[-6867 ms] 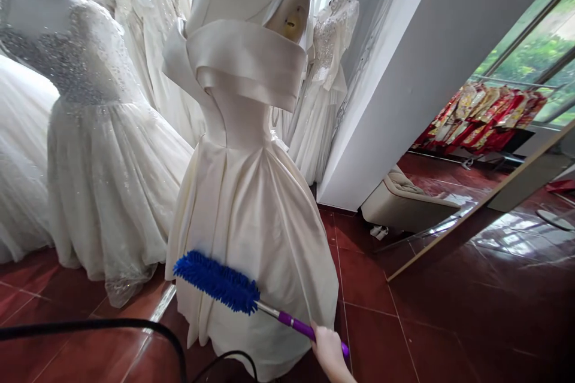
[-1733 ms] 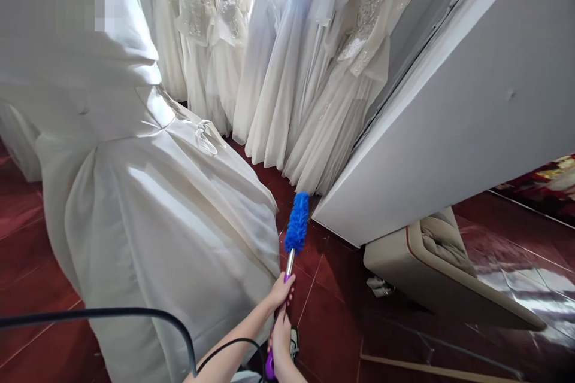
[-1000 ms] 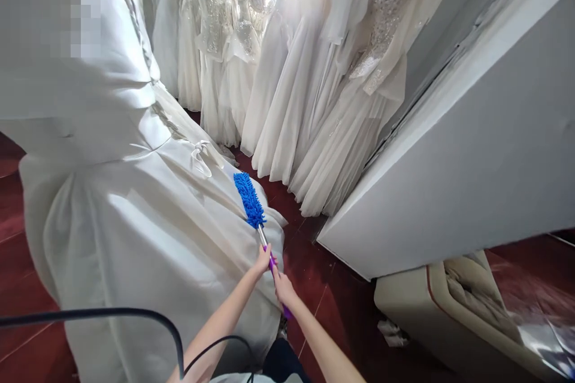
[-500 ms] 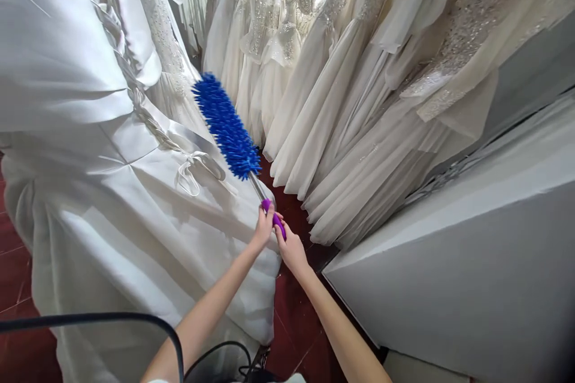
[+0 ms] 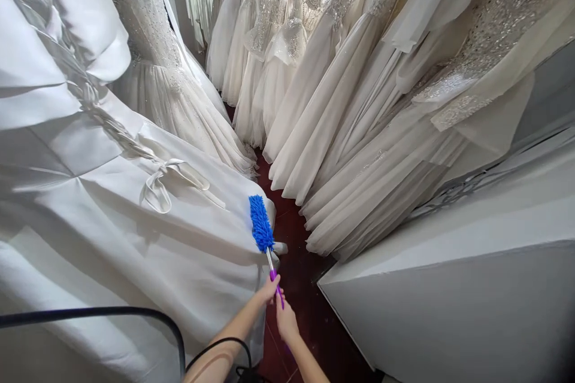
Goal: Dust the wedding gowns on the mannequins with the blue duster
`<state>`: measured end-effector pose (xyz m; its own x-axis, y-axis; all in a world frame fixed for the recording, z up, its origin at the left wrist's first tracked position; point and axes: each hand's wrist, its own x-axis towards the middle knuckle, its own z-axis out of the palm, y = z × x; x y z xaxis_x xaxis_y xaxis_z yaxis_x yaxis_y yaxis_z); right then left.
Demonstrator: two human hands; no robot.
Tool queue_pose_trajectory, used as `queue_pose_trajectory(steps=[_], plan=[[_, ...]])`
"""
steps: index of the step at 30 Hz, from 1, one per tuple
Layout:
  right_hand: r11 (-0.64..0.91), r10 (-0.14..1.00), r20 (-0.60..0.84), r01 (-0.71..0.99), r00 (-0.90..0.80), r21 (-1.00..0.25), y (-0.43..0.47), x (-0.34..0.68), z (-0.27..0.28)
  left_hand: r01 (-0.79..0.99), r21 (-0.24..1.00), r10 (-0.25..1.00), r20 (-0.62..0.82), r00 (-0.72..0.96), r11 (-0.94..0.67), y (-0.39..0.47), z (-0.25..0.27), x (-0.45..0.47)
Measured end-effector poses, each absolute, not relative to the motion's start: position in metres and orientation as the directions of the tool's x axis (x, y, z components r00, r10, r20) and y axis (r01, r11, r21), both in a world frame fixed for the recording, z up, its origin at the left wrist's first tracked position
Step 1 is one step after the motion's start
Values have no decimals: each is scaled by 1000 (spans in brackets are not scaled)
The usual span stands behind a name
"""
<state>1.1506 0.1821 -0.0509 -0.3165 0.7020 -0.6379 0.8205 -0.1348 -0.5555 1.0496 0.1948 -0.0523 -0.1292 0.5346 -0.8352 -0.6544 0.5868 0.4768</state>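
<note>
A duster [image 5: 261,224] with a fluffy blue head, a short metal shaft and a purple handle points away from me, low in the middle of the view. My left hand [image 5: 269,289] is closed around the upper part of the purple handle. Just below it, my right hand [image 5: 286,317] grips the handle's lower end. The blue head lies against or just over the skirt edge of a white satin gown [image 5: 179,239] on the left; I cannot tell whether they touch. A tied ribbon bow [image 5: 157,188] hangs from the gown's laced back.
Beaded white dresses [image 5: 287,66] hang in a row at the back and right. Another beaded gown [image 5: 153,54] stands at the left. A white boxy ledge [image 5: 440,287] fills the lower right. Dark red floor [image 5: 291,233] runs between. A black cable [image 5: 135,312] crosses the lower left.
The duster has come down and toward me, from beside the gown's lacing to the skirt's edge. Both hands moved lower with it, still on the handle. The view has shifted slightly.
</note>
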Motion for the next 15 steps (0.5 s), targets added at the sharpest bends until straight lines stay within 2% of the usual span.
queue_pose_trajectory(steps=[3,7,10,11,13,15], plan=[[-192,730,-635,817,-251,-544,175,1191,-60,-632,452,538,-841,-65,630,193,-59,1086],[-97,806,-512,785,-299,-612,206,1190,-25,-646,565,660,-741,-123,514,224,-39,1086],[83,853,-359,777,-380,-624,251,1143,28,-644,704,754,-588,-294,299,260,0,1043],[164,851,-293,751,-435,-640,265,1122,47,-600,782,787,-472,-396,167,270,15,1021],[281,813,-202,672,-546,-685,287,1077,76,-476,879,765,-288,-576,-26,279,41,975],[315,763,-160,577,-626,-754,296,1037,91,-393,914,696,-217,-685,-101,276,56,932]])
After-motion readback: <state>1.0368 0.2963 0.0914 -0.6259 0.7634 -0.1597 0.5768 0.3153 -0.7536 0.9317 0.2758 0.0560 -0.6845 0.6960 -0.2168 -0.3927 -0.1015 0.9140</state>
